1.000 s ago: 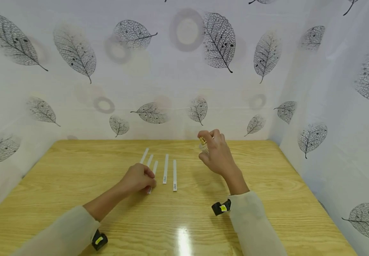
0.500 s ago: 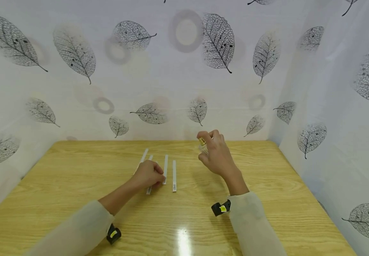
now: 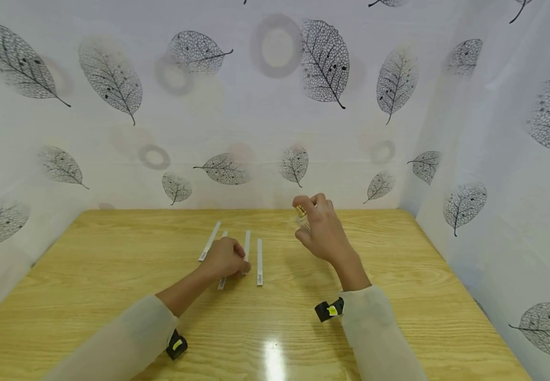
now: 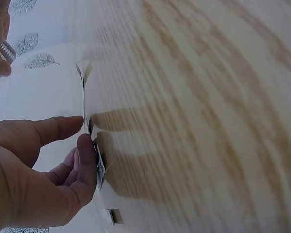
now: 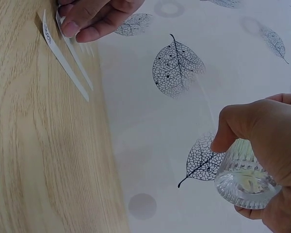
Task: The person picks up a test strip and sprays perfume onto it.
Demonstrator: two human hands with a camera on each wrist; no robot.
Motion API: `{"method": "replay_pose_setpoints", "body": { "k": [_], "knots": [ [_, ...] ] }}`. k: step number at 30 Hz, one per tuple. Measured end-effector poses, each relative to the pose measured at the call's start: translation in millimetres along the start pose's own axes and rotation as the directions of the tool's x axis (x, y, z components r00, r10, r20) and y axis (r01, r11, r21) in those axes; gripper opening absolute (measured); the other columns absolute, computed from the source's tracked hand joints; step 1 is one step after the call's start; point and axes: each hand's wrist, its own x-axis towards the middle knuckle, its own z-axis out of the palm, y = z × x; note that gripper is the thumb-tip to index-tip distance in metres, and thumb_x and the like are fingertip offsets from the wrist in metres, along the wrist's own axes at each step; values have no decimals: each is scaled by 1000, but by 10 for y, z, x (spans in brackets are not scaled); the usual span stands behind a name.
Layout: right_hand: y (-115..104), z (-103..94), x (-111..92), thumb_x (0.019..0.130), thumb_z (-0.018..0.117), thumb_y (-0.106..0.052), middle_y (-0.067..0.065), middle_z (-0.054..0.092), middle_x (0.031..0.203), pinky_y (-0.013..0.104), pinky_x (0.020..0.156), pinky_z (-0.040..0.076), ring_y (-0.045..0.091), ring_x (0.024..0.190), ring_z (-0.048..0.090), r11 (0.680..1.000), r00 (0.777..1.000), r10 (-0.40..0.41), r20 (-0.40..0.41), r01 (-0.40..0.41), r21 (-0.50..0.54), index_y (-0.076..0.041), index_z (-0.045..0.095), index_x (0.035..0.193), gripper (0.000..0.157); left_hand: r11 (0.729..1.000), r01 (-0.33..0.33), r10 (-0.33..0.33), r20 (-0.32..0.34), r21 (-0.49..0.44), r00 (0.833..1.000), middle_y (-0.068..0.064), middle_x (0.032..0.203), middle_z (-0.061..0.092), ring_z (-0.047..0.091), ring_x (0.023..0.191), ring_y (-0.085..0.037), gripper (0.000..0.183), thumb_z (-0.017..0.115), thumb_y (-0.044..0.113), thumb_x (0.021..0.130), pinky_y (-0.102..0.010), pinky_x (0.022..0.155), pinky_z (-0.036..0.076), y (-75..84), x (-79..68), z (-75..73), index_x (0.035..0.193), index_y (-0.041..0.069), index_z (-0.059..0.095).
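Several white paper strips with small print at their near ends lie on the wooden table. In the head view my left hand [image 3: 226, 257] is over the middle of the row, its thumb and fingertips pinching the near end of one strip [image 3: 247, 241], second from the right. The left wrist view shows that strip [image 4: 84, 97] nearly edge-on between thumb and finger. My right hand [image 3: 324, 227] grips a clear ribbed glass perfume bottle [image 5: 245, 187] with a gold neck [image 3: 301, 210] above the table, forefinger over its top. Part of the bottle is hidden behind the fingers.
The rightmost strip [image 3: 260, 262] lies beside the pinched one. Left of the hand is a slanted strip [image 3: 209, 242]; others are partly covered by the hand. A leaf-patterned white curtain [image 3: 255, 116] encloses the table [image 3: 275, 317] at the back and sides.
My left hand has moved right along the row, from the third strip from the right to the second. The leftmost strip's near end has come into view. My right hand stays put with the bottle.
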Motion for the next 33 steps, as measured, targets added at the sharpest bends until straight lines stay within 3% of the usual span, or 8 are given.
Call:
{"method": "replay_pose_setpoints", "body": {
  "k": [8,17,24,33],
  "knots": [
    [2,-6,5,81,70,-2,16,47,112,42,65,42,35,97,47,1000,1000,-3,8,3,-7,-24,44,129,59,999,21,-20,-26,39,999,-6,80,69,65,69,-19,31,90,6,72,-30,60,55,9,-6,-12,92,2,67],
    [3,-6,0,81,70,-2,17,47,112,43,64,43,35,97,48,1000,1000,-2,12,2,-7,-24,44,130,59,998,57,-58,-60,-23,997,-9,74,70,68,60,-16,33,89,-2,71,-29,57,55,19,-37,27,94,-1,65],
    [9,-1,-2,81,70,-2,17,47,112,42,64,43,35,95,47,1000,1000,-4,13,4,-4,-24,44,130,59,996,58,-62,-54,-70,997,-10,89,67,69,61,-16,38,87,-6,71,-28,58,57,28,-49,42,101,-3,63],
    [8,-18,-2,81,69,-1,17,47,112,42,63,43,34,95,46,1000,1000,4,18,-4,0,-24,44,130,59,998,61,-61,-32,-26,998,-5,72,72,69,61,-16,44,85,-1,74,-31,67,57,30,-51,38,112,-3,61]
  ]
}}
